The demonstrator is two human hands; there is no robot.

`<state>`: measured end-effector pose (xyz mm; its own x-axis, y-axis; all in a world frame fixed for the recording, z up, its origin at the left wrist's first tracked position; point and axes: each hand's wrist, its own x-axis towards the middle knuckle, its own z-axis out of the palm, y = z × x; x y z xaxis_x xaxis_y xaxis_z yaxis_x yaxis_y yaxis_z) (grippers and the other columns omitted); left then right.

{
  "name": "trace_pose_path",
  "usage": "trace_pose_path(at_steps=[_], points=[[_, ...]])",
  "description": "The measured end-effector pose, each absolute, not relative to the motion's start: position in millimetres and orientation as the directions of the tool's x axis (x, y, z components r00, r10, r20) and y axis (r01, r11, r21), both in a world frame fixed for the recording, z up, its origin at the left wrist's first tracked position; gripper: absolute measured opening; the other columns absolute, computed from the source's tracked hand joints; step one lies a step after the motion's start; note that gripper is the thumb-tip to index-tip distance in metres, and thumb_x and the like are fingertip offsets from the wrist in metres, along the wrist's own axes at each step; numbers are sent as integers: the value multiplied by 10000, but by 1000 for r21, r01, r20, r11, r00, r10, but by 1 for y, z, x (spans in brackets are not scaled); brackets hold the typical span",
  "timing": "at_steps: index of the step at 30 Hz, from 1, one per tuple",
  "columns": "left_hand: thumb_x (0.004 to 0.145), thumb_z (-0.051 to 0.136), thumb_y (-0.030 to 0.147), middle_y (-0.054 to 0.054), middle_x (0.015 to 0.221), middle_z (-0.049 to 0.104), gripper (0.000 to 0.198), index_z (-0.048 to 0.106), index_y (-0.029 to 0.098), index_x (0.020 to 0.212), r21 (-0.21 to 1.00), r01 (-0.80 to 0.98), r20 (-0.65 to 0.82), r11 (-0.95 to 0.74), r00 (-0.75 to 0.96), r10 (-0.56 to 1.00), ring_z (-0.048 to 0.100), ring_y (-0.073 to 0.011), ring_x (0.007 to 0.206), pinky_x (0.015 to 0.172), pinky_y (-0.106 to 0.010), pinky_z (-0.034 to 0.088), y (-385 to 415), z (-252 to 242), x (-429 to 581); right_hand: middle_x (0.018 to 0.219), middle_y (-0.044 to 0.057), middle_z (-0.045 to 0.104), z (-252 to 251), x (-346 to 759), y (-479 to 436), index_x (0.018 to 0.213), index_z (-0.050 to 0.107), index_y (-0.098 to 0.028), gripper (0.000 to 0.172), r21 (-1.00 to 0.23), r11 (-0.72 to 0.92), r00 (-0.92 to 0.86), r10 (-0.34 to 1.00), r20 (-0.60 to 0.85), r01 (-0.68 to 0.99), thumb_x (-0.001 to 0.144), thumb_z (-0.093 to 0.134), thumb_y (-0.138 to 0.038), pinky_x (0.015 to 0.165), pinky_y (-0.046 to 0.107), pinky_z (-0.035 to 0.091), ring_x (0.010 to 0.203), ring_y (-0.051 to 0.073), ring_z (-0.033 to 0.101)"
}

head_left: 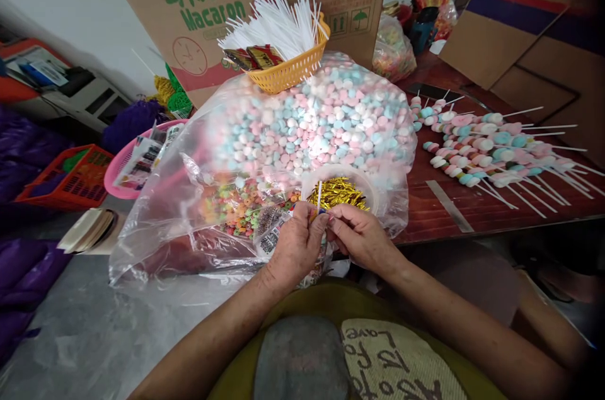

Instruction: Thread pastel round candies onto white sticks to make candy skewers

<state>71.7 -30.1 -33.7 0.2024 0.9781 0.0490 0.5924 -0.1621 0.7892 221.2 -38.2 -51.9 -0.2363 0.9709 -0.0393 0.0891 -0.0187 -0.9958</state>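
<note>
My left hand [300, 236] is closed in a pinch around a thin white stick [320, 191], which stands upright out of the fingers. Fingertip to fingertip with it, my right hand [362, 233] pinches something small at the base of the stick; the fingers hide most of it. Just beyond both hands sits a pale round bowl [373, 189] of short gold twist ties [338, 191]. Below the fingers, whatever hangs from the stick is mostly hidden. A small clear printed packet [270, 239] lies beside my left hand.
A large clear bag of pastel marshmallows [331, 116] covers the table's middle, with colourful cereal rings [241, 211] in front. On it rests a yellow basket [288, 72] of white sticks. Finished-looking marshmallow skewers [491, 142] are piled right. Cardboard boxes [203, 16] stand behind; a pink basin [118, 167] is left.
</note>
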Motion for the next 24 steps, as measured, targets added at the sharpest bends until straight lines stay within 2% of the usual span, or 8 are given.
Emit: trace_pose_path(at_steps=[3, 6, 9, 13, 16, 18, 22, 24], points=[[890, 437, 383, 31, 618, 517, 208, 518, 202, 828, 826, 542, 37, -155, 223, 974, 490, -126, 559, 568, -236, 371, -30, -39, 68, 628, -53, 545, -50, 216, -39, 889, 485, -202, 241, -979, -188, -338, 929, -150, -83, 833, 546, -428, 396, 219, 385, 407, 84, 463], [894, 433, 404, 18, 619, 545, 299, 598, 197, 1034, 869, 477, 3, -134, 266, 964, 511, -141, 570, 595, -252, 398, -29, -40, 63, 524, -69, 510, -47, 216, -39, 793, 474, -191, 265, -969, -234, -449, 876, -178, -72, 820, 566, -438, 373, 204, 370, 364, 84, 463], [905, 412, 486, -19, 702, 607, 457, 548, 186, 1223, 945, 324, -129, 43, 249, 960, 560, -166, 670, 645, -261, 438, -30, -33, 56, 525, -58, 521, -46, 213, -39, 724, 453, -189, 289, -979, -197, -382, 909, -164, -49, 859, 491, -441, 362, 197, 333, 328, 70, 443], [906, 407, 531, -48, 804, 633, 422, 591, 167, 1012, 953, 248, -282, 174, 518, 807, 562, -165, 756, 698, -258, 453, -32, -21, 46, 632, -38, 569, -47, 208, -42, 775, 427, -207, 247, -980, -188, -316, 936, -157, -71, 874, 420, -434, 387, 227, 366, 360, 91, 484], [919, 376, 515, -22, 754, 583, 390, 543, 169, 855, 935, 348, -291, 69, 642, 710, 523, -144, 717, 678, -250, 443, -29, -17, 42, 583, -20, 528, -48, 207, -42, 705, 420, -209, 209, -972, 47, -275, 961, -18, 228, 854, 417, -355, 438, 234, 350, 436, 106, 481], [903, 408, 516, -10, 744, 562, 370, 529, 175, 828, 904, 428, -309, 9, 637, 706, 510, -135, 687, 633, -237, 434, -25, -16, 40, 568, -4, 501, -46, 207, -40, 641, 408, -206, 211, -856, 271, -275, 948, 159, 441, 829, 429, -298, 493, 244, 340, 510, 118, 473], [869, 470, 505, -17, 778, 594, 342, 574, 179, 882, 884, 439, -438, 160, 658, 612, 549, -140, 655, 568, -235, 431, -16, -14, 37, 539, -13, 502, -35, 216, -31, 637, 438, -197, 284, -811, 328, -229, 942, 245, 484, 904, 393, -282, 489, 232, 349, 492, 106, 455], [867, 469, 497, -23, 761, 616, 354, 612, 173, 870, 872, 439, -470, 215, 631, 617, 569, -152, 650, 575, -251, 439, -13, -14, 36, 681, 28, 611, -26, 224, -26, 770, 534, -181, 240, -733, 433, -183, 898, 400, 524, 931, 372, -253, 580, 258, 433, 620, 136, 552]])
